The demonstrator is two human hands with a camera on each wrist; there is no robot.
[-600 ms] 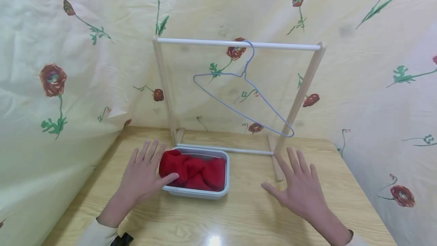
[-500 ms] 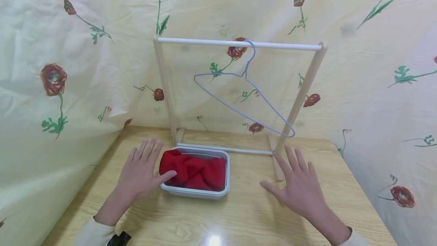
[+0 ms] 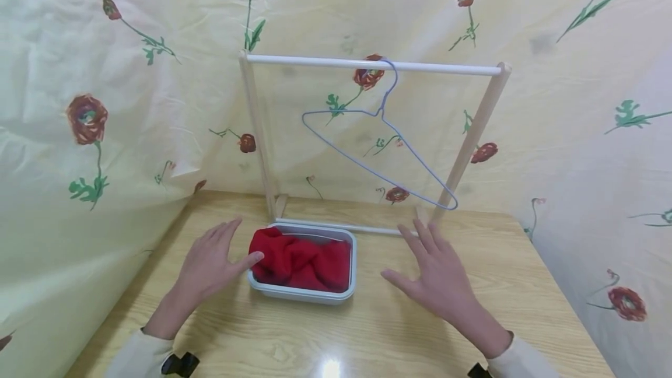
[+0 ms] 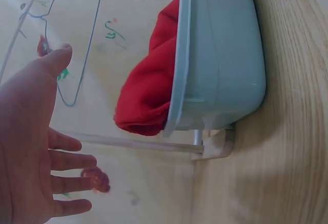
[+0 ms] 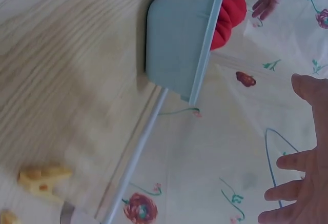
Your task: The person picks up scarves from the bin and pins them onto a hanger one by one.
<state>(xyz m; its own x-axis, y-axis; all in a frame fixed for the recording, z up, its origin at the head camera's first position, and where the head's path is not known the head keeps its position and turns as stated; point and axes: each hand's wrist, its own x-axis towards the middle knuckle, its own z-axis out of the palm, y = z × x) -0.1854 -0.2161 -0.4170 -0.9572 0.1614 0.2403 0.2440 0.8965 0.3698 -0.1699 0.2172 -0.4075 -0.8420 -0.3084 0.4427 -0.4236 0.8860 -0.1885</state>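
Near one tub [image 3: 301, 295] (one red cloth [image 3: 301, 261] inside) hover two hands [image 3: 207, 266] [image 3: 440, 279], fingers [image 4: 72, 161] spread wide.

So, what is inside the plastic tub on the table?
A crumpled red cloth lies in the tub, bulging out past its top. The cloth hides the bottom, so anything beneath it cannot be seen.

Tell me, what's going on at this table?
A person's left hand and right hand are spread open above a wooden table, gripping nothing. Between them sits a light-blue bin with a red cloth bunched inside. Behind, a blue hanger hangs bare from a small rack.
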